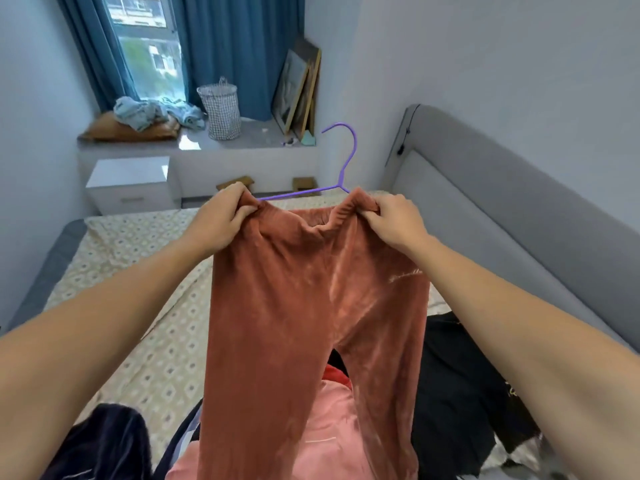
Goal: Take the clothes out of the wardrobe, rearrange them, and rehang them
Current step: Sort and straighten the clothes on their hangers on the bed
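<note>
Over the bed, both hands' fingers pinch the rust trousers' waistband at its edges.

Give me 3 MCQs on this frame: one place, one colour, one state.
1. Where is the checked basket?
A. on the window ledge
B. on the bed
C. on the nightstand

2. What colour is the hanger?
A. white
B. purple
C. black

3. How are the pants held?
A. left hand only
B. lying loose on the bed
C. both hands at the waistband

Answers:
1. A, it stands on the ledge by the curtain.
2. B, its hook and bar behind the waistband are purple.
3. C, the left hand and right hand each pinch a waistband corner, legs hanging over the bed.
</note>
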Tool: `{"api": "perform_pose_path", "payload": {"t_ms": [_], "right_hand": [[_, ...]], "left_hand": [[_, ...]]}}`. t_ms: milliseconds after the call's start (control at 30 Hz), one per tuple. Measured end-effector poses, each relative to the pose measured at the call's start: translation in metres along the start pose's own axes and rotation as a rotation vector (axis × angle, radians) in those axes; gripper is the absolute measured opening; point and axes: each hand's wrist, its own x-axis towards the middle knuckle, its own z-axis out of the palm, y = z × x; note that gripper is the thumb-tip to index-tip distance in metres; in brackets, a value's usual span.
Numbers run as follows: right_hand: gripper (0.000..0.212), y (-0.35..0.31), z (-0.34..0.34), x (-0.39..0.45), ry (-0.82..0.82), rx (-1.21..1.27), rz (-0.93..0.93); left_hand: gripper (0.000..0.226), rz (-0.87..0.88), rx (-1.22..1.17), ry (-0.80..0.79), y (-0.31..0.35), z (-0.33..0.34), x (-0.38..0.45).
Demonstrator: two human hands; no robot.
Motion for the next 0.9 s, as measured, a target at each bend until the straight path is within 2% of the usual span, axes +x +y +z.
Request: {"api": "perform_pose_path", "payload": {"t_ms": [367,467,567,800,900], "right_hand": [[0.019,0.009,-0.117,-0.011,0.207,0.017,0.081],[0.026,0.023,-0.136,-0.021,0.229,-0.013,0.112],[0.033,0.040,-0.154,-0.035,0.243,-0.032,0.117],[0.049,0.113,-0.210,-0.073,0.303,-0.076,0.202],[0.046,0.148,-0.235,-0.087,0.320,-0.112,0.212]], "left_hand": [[0.019,0.298,0.069,0.022,0.120,-0.032,0.081],[0.021,0.352,0.121,-0.032,0.146,-0.025,0.092],[0.017,0.370,0.095,-0.028,0.167,-0.013,0.099],[0.015,0.323,0.029,0.113,0.211,-0.002,0.115],[0.013,0.337,-0.002,0.137,0.237,0.005,0.124]]}}
